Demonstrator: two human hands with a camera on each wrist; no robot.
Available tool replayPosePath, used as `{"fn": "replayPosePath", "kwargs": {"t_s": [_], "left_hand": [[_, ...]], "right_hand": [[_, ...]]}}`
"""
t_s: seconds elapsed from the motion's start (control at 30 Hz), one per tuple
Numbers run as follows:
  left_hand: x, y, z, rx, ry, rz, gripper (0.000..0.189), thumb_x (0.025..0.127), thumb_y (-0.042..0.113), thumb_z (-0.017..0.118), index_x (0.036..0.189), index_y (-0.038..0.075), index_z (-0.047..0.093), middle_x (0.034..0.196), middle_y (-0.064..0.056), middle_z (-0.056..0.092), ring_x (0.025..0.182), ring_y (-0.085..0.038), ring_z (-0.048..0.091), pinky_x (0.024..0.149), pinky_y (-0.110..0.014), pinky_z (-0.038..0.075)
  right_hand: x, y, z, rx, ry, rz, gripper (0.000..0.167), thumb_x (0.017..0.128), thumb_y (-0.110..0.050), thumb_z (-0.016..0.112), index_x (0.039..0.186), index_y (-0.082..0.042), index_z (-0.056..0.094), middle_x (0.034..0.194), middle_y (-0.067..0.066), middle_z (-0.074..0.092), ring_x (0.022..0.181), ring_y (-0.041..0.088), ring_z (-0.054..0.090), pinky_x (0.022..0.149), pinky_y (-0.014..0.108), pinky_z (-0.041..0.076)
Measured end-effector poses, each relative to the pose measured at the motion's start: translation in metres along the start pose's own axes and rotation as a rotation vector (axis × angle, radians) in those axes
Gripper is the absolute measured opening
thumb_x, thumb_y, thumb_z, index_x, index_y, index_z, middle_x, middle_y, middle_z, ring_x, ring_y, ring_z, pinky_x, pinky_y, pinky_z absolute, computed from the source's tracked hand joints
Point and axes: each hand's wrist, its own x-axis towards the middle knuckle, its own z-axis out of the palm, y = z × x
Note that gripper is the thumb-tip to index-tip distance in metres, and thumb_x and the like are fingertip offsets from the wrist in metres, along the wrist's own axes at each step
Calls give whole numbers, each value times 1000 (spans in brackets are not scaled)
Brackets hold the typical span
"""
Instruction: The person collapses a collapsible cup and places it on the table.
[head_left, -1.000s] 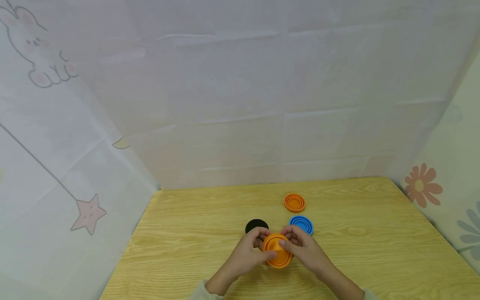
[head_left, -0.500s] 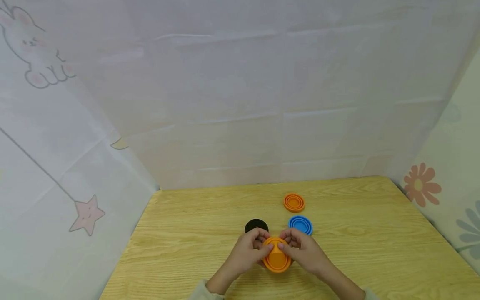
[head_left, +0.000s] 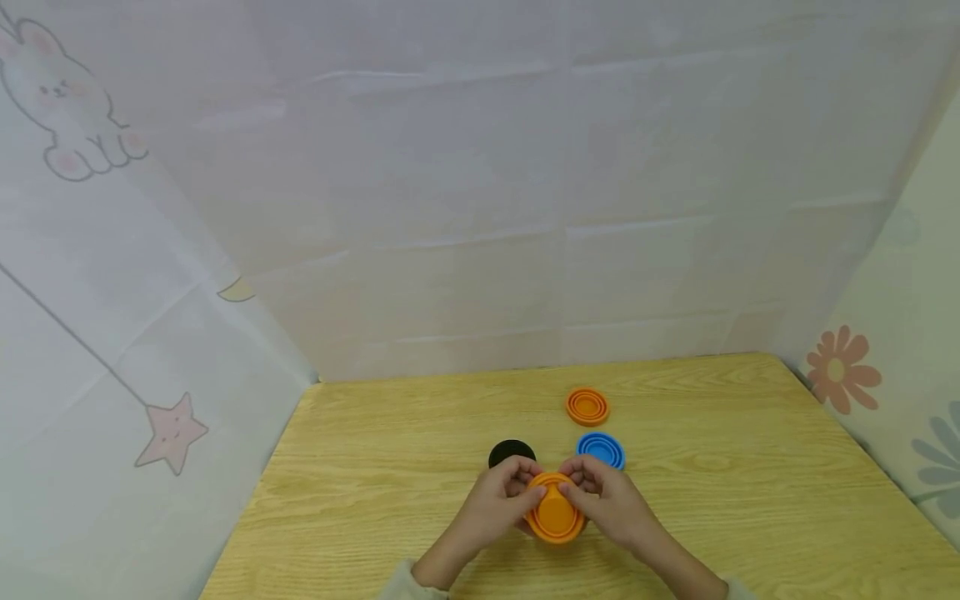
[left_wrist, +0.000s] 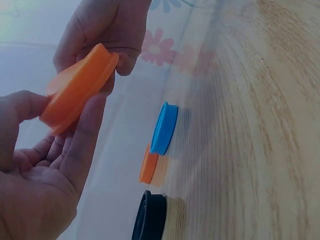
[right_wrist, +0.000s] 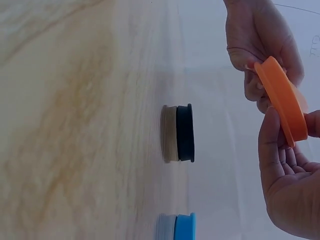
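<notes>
An orange collapsible cup (head_left: 557,518), folded into a shallow ringed disc, is held between both hands above the table. My left hand (head_left: 491,504) grips its left rim, thumb on the face toward me and fingers behind. On the opposite side my right hand (head_left: 611,504) pinches it in the same way. The left wrist view has the cup (left_wrist: 80,92) nearly edge-on and tilted, and so does the right wrist view. Beyond the hands lie a blue collapsed cup (head_left: 602,450) and a black one (head_left: 512,452), partly hidden by the left hand.
Farther back on the wooden table (head_left: 375,450) sits another orange collapsed cup (head_left: 587,406). A pale cloth backdrop (head_left: 465,208) rises behind and beside the table, printed with a rabbit, star and flowers.
My left thumb has slid up from the cup's middle toward its upper part, level with the right thumb. The held cup has shifted slightly toward me. The table cups have stayed put.
</notes>
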Motion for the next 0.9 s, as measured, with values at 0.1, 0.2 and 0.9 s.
{"fn": "replayPosePath", "kwargs": {"t_s": [0.1, 0.2, 0.9], "left_hand": [[-1, 1, -2, -46, -47, -9, 38, 98, 21, 69, 127, 1, 56, 108, -9, 64, 85, -18, 67, 64, -35, 62], [-1, 2, -5, -53, -74, -13, 43, 95, 20, 73, 130, 2, 54, 111, -9, 64, 89, -18, 66, 68, -37, 63], [-1, -3, -10, -142, -59, -40, 45, 93, 12, 74, 132, 1, 53, 114, -8, 61, 89, -16, 64, 69, -30, 61]], "right_hand": [[0, 0, -1, 25, 9, 19, 31, 100, -25, 66, 119, 0, 62, 102, 12, 66, 85, 16, 66, 68, 27, 58], [-1, -1, -3, 50, -3, 32, 35, 101, -27, 64, 122, 1, 61, 104, 13, 66, 87, 18, 67, 71, 27, 59], [-2, -1, -10, 196, -133, 66, 50, 99, -19, 67, 138, 5, 47, 121, 18, 59, 100, 23, 64, 76, 28, 59]]}}
